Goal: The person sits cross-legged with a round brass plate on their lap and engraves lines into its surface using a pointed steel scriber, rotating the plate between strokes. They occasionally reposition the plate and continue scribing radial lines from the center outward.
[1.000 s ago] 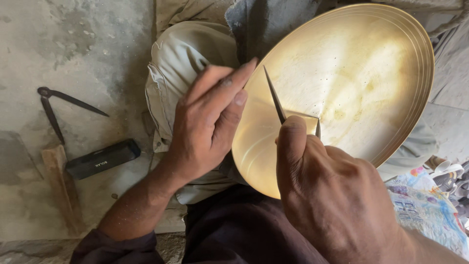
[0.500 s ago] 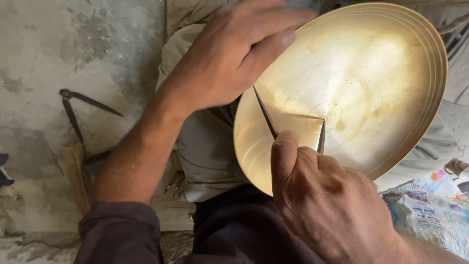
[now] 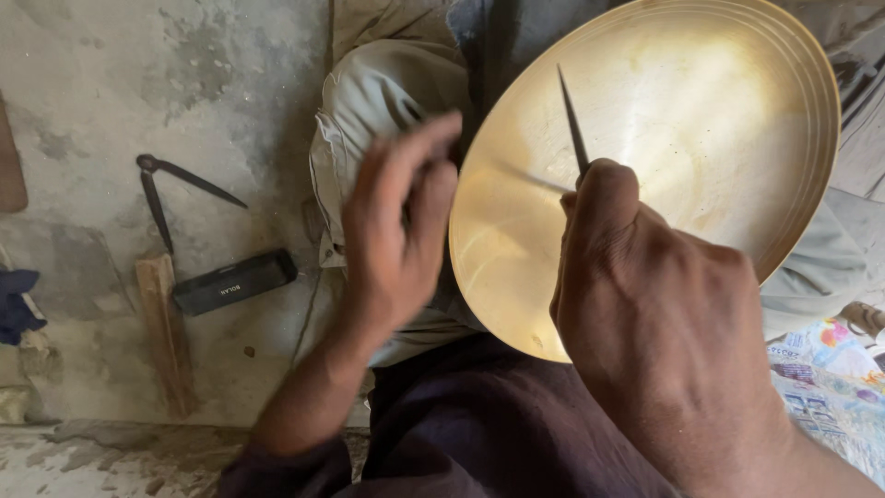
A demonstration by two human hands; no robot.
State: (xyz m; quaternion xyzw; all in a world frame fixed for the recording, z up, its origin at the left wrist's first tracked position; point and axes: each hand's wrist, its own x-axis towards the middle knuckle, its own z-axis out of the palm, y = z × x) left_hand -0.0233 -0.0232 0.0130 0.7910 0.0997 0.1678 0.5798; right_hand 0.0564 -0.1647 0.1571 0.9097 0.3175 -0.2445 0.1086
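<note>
Head view, noted remotely: round golden brass dish (image 3: 701, 138) sat tilted in upper right of frame. Right hand (image 3: 664, 314) gripped a dark pointed metal tool (image 3: 572, 115), long axis pointing up-frame across the dish. Left hand (image 3: 396, 231) hovered just left of rim, blurred; I could not tell its grip.

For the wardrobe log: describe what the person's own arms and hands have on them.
Both hands are bare: no gloves, rings or watch show on the left hand or the right hand. The left forearm is uncovered down to a dark purplish-brown sleeve bunched near the elbow. The right arm's sleeve is out of view.
</note>
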